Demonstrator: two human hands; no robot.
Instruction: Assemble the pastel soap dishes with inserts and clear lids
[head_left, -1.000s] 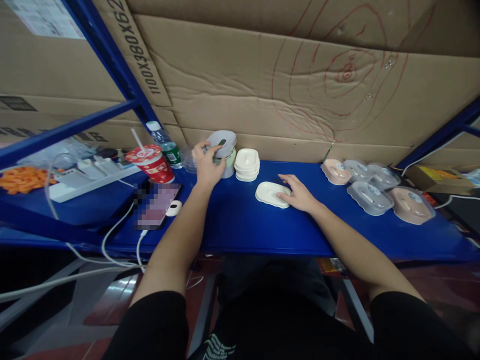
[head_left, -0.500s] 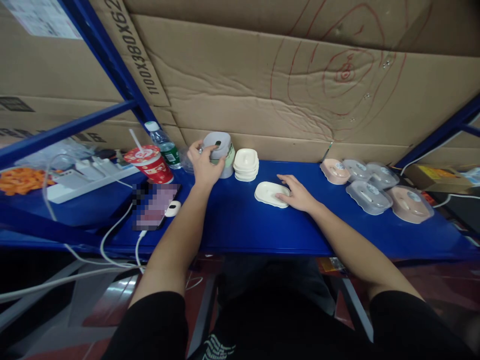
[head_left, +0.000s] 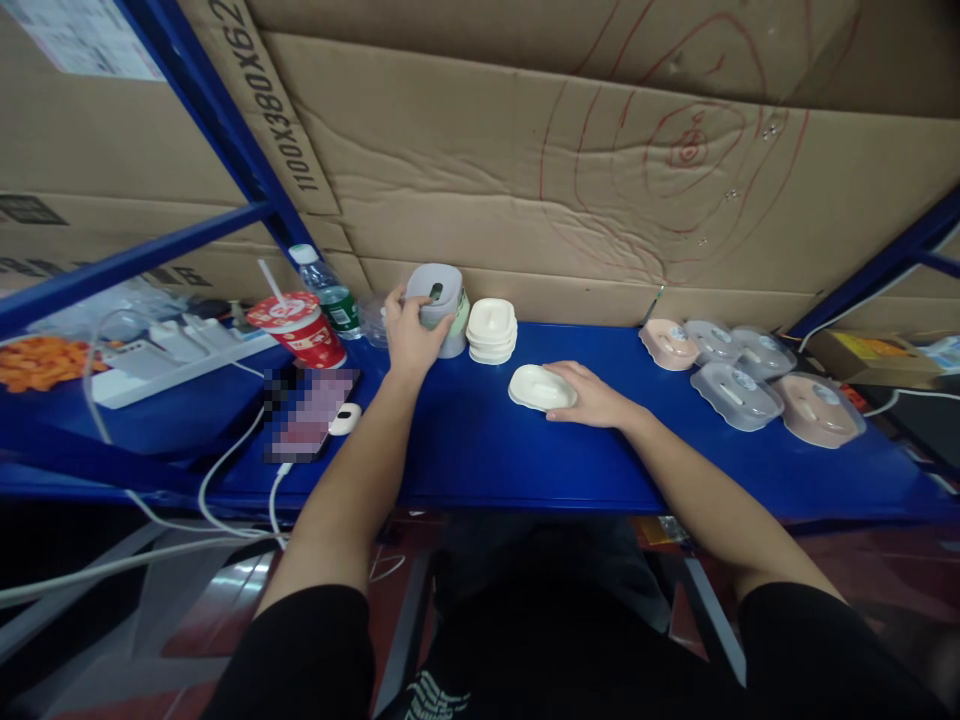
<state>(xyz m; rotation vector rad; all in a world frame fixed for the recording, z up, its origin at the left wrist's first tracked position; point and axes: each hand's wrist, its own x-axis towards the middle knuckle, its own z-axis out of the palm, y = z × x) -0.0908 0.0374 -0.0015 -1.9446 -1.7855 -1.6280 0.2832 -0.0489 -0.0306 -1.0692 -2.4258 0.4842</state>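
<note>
My left hand [head_left: 415, 335] reaches to the back of the blue table, its fingers curled round the top of a stack of translucent grey lids [head_left: 436, 288]. A greenish layer shows lower in that stack. Right beside it stands a stack of cream soap dishes [head_left: 492, 330]. A single cream oval soap dish [head_left: 538, 387] is in front of the stacks, tilted slightly. My right hand [head_left: 589, 393] closes on its right end, with the thumb at the near edge and the fingers along the far edge. The fingers partly hide that end.
Several lidded soap boxes [head_left: 739, 393] in peach and grey stand at the right. To the left are a red paper cup [head_left: 306, 335], a water bottle [head_left: 330, 292], a phone [head_left: 311, 415] with a charging cable, and a power strip [head_left: 187, 365]. A cardboard wall [head_left: 465, 170] rises behind.
My right hand has moved from resting over the dish's right side to gripping its end, and the dish has tilted a little. My left hand stays at the stack of lids, its fingers slightly shifted.
</note>
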